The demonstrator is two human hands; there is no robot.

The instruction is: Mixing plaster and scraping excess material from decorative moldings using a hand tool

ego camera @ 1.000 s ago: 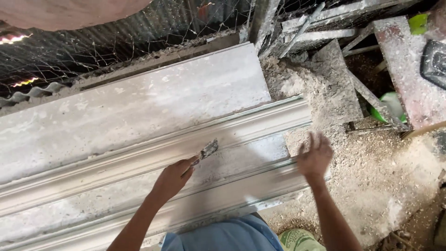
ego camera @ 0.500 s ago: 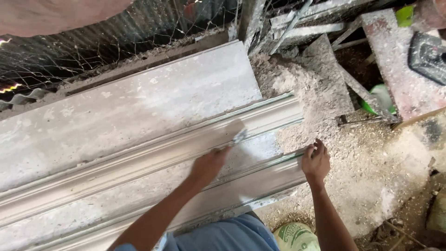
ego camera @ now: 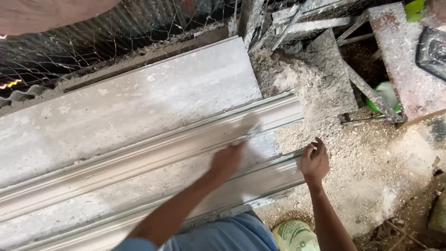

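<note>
While the left hand (ego camera: 226, 160) is motion-blurred, it shows closed around the handle of a small brush (ego camera: 253, 131), whose bristle end points up and to the right, away from the wrist. That brush lies against the long grey moulded slab (ego camera: 139, 153), near the slab's right end, on the recessed band between 2 raised ridges. The slab's long axis runs from lower left to upper right across the view, its grooves parallel to that line. Its right end stops at a straight cut edge, where the right hand (ego camera: 314, 160) rests with fingers loosely curled, touching the slab's lower corner and holding nothing that I can make out. Beyond that edge lies a pile of pale dust and rubble (ego camera: 320, 130) on the ground, then a stained board (ego camera: 399, 56) further right. Wire mesh (ego camera: 107, 42) closes off the slab's far side. Open room lies along the slab to the left.
</note>
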